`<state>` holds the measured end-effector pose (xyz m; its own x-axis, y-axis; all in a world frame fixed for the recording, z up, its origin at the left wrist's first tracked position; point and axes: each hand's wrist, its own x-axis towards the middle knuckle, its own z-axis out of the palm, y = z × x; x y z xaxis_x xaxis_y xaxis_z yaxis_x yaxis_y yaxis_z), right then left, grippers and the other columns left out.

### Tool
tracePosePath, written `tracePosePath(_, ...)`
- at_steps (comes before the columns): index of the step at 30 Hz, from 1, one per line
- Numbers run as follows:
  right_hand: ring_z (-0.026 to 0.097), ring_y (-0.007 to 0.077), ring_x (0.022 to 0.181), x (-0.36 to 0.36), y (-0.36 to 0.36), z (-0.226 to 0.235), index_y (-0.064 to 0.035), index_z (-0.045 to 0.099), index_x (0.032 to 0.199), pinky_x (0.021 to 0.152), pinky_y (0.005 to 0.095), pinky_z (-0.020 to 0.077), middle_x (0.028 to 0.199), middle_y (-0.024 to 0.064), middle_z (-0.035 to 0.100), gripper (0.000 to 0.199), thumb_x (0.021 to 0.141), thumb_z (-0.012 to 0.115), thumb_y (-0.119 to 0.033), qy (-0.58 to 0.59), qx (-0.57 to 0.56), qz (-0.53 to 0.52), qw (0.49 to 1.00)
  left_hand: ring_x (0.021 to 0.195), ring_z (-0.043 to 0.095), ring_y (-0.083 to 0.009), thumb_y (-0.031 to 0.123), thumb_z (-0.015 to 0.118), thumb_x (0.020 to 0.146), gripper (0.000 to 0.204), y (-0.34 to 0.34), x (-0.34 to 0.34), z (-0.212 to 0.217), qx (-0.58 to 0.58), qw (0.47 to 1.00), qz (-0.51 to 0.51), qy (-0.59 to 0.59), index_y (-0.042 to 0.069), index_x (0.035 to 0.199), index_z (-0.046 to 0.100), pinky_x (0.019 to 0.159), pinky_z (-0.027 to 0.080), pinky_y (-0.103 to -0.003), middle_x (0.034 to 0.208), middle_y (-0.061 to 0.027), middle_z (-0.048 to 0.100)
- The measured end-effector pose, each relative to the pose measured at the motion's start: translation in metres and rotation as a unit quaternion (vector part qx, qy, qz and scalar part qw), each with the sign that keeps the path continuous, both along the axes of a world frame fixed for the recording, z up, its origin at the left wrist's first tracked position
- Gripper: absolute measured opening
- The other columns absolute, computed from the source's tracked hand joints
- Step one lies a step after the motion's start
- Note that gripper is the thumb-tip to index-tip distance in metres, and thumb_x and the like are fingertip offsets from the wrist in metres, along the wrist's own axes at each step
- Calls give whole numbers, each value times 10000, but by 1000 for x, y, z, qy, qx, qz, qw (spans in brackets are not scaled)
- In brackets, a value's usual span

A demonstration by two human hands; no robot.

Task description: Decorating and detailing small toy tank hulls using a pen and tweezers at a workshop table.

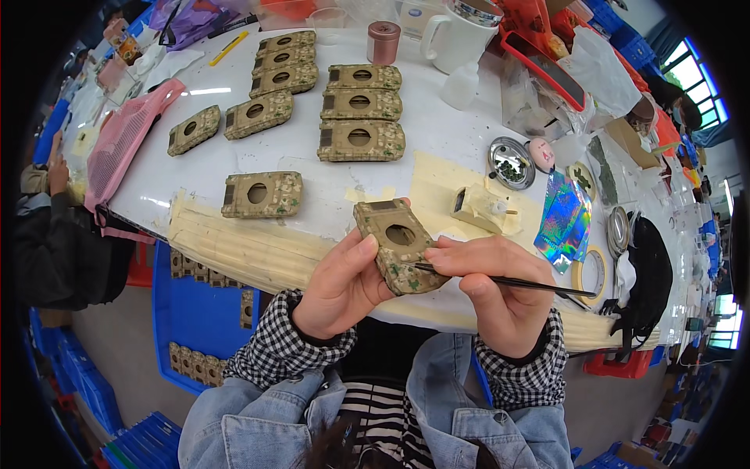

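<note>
My left hand (344, 277) grips a camouflage-painted model tank hull (393, 254) with a round hole in its top, tilted above the table's front edge. In my right hand (504, 289) is a pair of slim black tweezers (539, 284). Their tip touches or nearly touches the hull's top just beside the hole; what it pinches, if anything, is too small to make out. Nearest on the table, a like hull (262, 194) lies to the left. To the right, a small tan model part (480, 209) rests on cream masking paper (437, 176).
More hulls (361, 141) stand in rows farther back. A round metal dish (512, 162) holds small dark green bits. Shiny blue film (562, 221), a tape roll (594, 273) and a black cloth item (647, 273) lie right. Below left, a blue tray (203, 313) holds hulls.
</note>
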<state>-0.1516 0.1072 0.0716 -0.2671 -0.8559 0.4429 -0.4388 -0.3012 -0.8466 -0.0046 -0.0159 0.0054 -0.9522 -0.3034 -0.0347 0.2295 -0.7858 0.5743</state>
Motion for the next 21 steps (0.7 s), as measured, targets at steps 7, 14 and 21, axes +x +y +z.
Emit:
tracePosePath(7,664,248,833,-1,1,-1,13,672,972,894,390,513,926,112,698,153,840,662,-64,-4,-1,4,1000,1255,464,-265,344,328,1003,634,1,0,0,-1,1000,-1,1,1,1471,74,1053,392,-409,1377,-189,416)
tracePosePath(14,665,246,831,-1,0,-1,16,672,976,884,382,516,921,114,698,162,837,665,-65,-4,0,3,1000,1265,453,-279,341,328,1002,634,0,0,1,0,1000,-3,-1,0,1471,69,1056,389,-418,1376,-201,412)
tracePosePath(21,667,245,819,-1,0,-3,16,675,974,862,368,523,911,111,700,162,836,668,-71,-1,-3,-1,1000,1272,445,-289,343,325,1002,635,0,-1,0,-2,1000,1,-2,-1,1470,69,1065,376,-422,1371,-221,411)
